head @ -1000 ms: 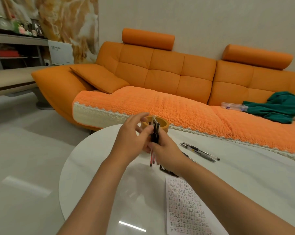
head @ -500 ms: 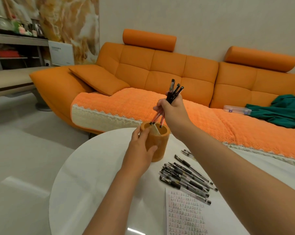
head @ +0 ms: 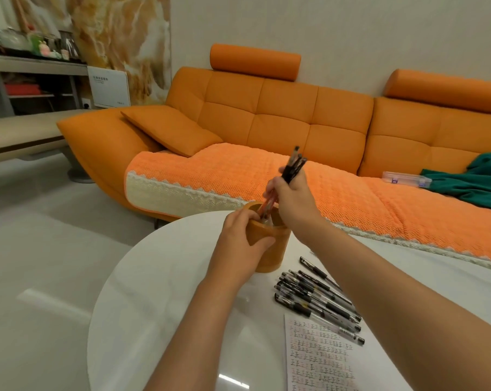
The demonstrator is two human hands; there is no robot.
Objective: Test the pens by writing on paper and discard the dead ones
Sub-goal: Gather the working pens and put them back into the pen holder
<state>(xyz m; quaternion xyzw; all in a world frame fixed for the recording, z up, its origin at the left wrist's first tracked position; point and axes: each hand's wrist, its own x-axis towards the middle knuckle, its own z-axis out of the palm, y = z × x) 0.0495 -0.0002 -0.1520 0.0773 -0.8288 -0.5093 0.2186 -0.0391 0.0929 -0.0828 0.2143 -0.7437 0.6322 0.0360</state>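
Right hand grips the pen bundle, caps toward one o'clock, tips inside the holder; left hand clasps the holder.

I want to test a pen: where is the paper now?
In the head view, the paper lies on the white table at lower right, directly below the row of loose pens.

Bunched pens (caps up) tilt into orange cup.

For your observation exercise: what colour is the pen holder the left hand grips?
The pen holder is orange-brown; the head view shows it.
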